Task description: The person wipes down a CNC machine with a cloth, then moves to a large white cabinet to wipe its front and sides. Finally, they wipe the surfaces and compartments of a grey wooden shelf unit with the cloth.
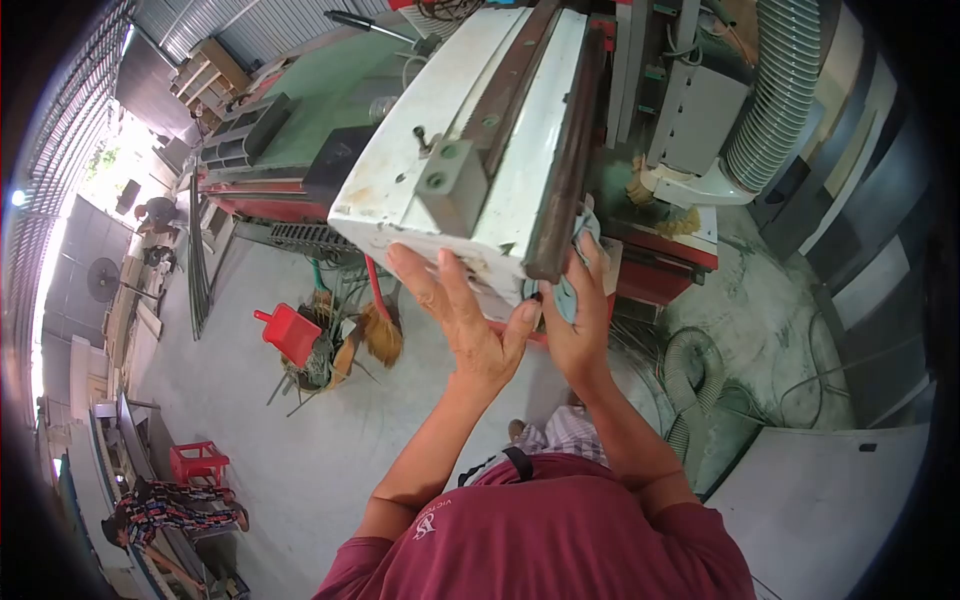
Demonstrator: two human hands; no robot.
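Observation:
A long white machine beam (400, 150) with brown metal rails (562, 160) reaches toward me, a grey metal block (452, 188) fixed on top near its end. My left hand (465, 320) lies against the beam's white end face, fingers spread and nothing held. Beside the rail's lower end, my right hand (580, 320) has its fingers wrapped round a light blue cloth (565, 298). The cloth touches the rail's side and end. Part of it is hidden behind the fingers and rail.
A red dustpan (292, 334) and brooms (382, 335) stand at left on the floor. A red stool (198, 463) is near a person (170, 508) at lower left; another person (158, 212) is farther back. At right are a ribbed hose (775, 100) and grey panel (810, 500).

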